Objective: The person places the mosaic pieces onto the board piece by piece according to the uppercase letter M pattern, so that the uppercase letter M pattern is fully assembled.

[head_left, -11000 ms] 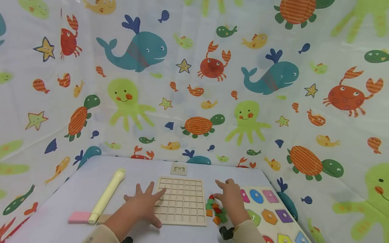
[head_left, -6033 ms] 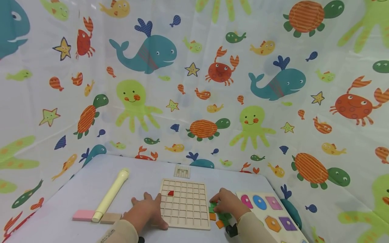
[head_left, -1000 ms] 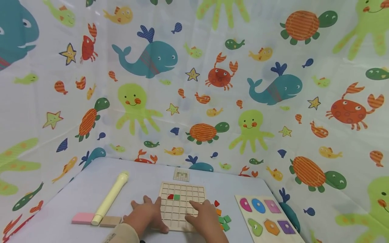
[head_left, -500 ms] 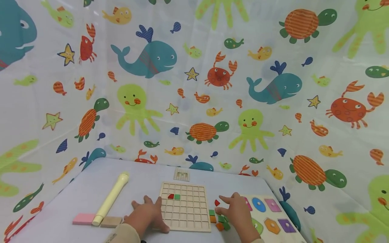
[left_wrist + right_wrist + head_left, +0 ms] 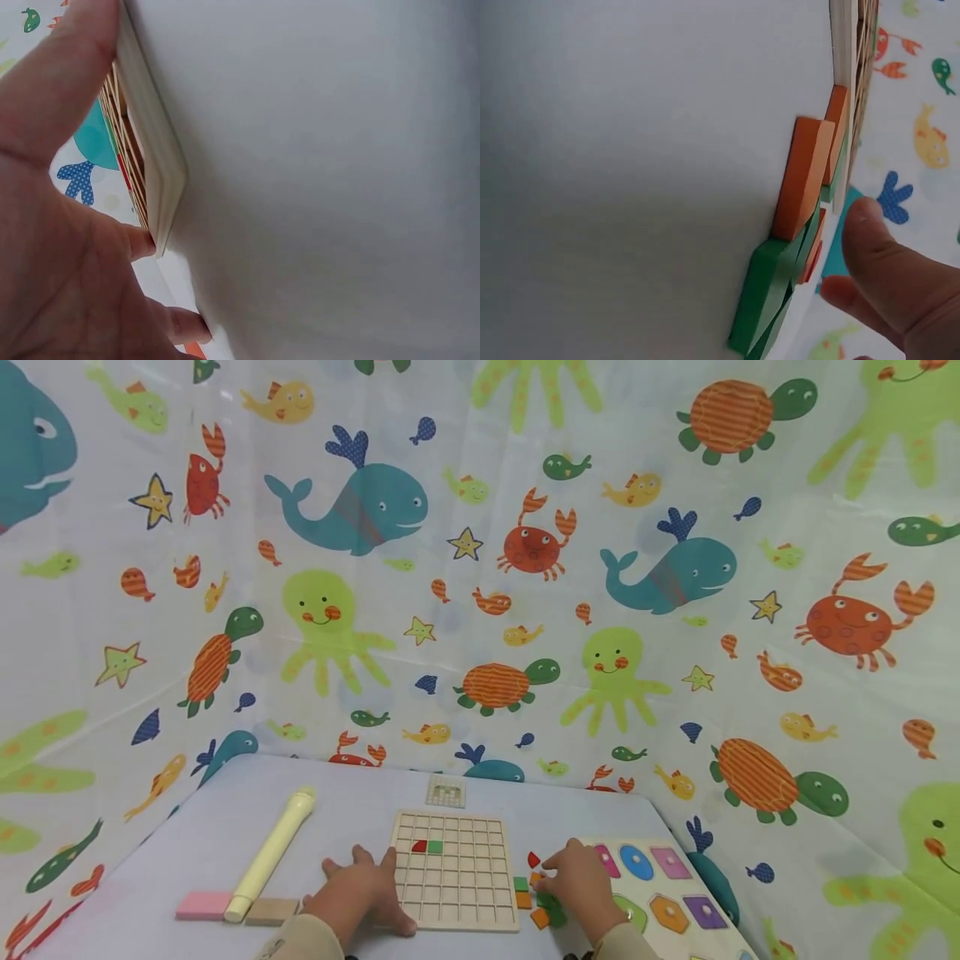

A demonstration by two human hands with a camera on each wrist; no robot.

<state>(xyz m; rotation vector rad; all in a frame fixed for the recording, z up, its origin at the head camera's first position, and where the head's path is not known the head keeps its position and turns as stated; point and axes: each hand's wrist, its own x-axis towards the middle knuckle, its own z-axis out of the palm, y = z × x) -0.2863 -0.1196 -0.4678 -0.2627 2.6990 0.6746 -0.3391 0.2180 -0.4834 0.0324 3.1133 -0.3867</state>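
Cream marker [image 5: 271, 853]: lying on desk [image 5: 210, 827], left side.
Pink block [image 5: 200, 906]: beside marker's near end.
Tan block [image 5: 272, 911]: just right of it.
Shape puzzle [image 5: 667, 893]: far right.
Backdrop [image 5: 480, 568]: sea-creature print.

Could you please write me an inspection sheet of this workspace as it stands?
Surface: pale table, bare in patches.
Job's things: wooden grid board lies flat, with a red piece and a green piece side by side in its second row; loose coloured tiles lie to its right.
Clutter: cream tube, pink block, wooden block, small pattern card, shape puzzle board.
Grippers: left hand rests against the grid board's left edge; right hand is over the tiles, grip unclear.
Cables: nothing seen.
Surroundings: sea-animal curtain on all sides.
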